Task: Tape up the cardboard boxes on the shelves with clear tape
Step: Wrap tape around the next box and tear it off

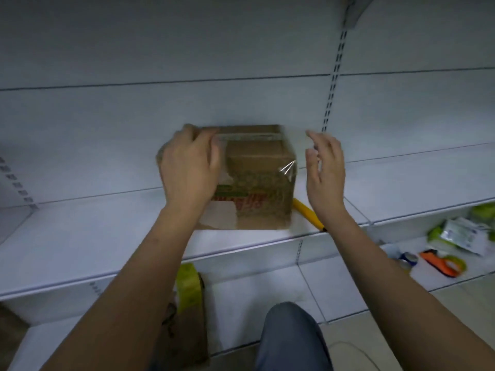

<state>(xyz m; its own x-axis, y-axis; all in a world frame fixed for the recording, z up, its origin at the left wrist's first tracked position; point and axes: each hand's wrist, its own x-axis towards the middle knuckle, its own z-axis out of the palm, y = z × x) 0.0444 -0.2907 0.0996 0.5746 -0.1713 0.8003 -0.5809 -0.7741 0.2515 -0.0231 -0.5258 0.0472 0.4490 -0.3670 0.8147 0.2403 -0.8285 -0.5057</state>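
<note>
Cardboard box (257,167): light, stiff, slick where taped. Left hand (187,170) gripping its top-left corner; right hand (325,170) beside it, fingers loose, holding nothing

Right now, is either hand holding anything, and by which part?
The left hand grips the cardboard box over its top left corner. The right hand is open beside the box, holding nothing clearly visible.
</note>
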